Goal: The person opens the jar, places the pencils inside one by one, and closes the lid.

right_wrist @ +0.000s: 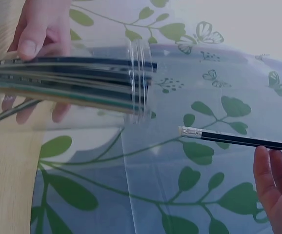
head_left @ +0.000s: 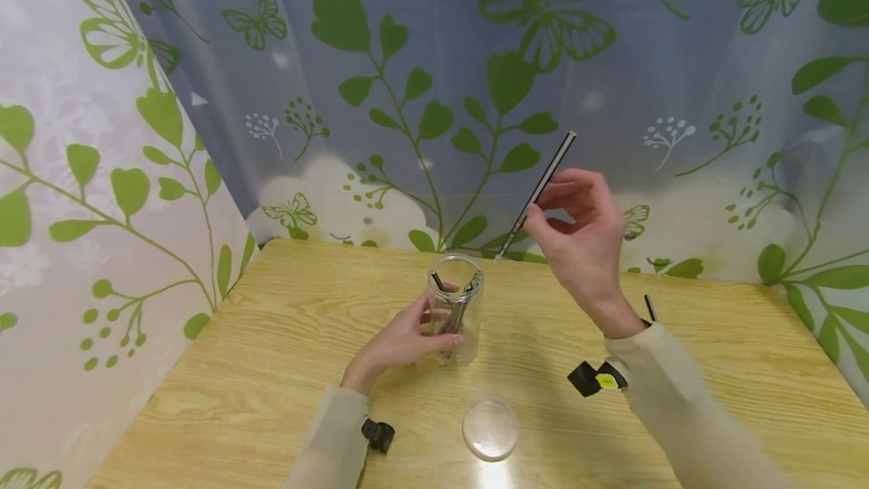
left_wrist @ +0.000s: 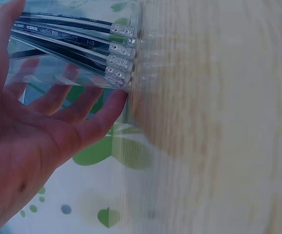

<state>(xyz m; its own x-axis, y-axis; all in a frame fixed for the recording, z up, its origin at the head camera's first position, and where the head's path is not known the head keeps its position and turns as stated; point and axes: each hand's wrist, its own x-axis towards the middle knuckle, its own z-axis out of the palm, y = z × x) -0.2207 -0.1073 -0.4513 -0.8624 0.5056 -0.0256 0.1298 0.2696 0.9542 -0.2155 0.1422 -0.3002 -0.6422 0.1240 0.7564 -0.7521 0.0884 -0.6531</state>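
Observation:
A clear jar (head_left: 475, 330) stands on the table, with several dark pencils (left_wrist: 72, 36) leaning inside it. My left hand (head_left: 407, 334) holds the jar from its left side, thumb across the front and fingers behind. In the head view, up and to the right of the jar's open mouth, my right hand (head_left: 587, 229) pinches a black and silver striped pencil (head_left: 543, 183) between thumb and fingers. That pencil is tilted, its eraser end with the metal ferrule (right_wrist: 191, 132) pointing down toward the jar and apart from it.
A round clear lid (head_left: 490, 430) lies on the wooden table (head_left: 271, 398) in front of the jar. Beyond my right wrist the end of another dark stick, perhaps a pencil (head_left: 649, 308), shows. A leaf-patterned curtain (head_left: 407, 172) hangs behind the table's far edge.

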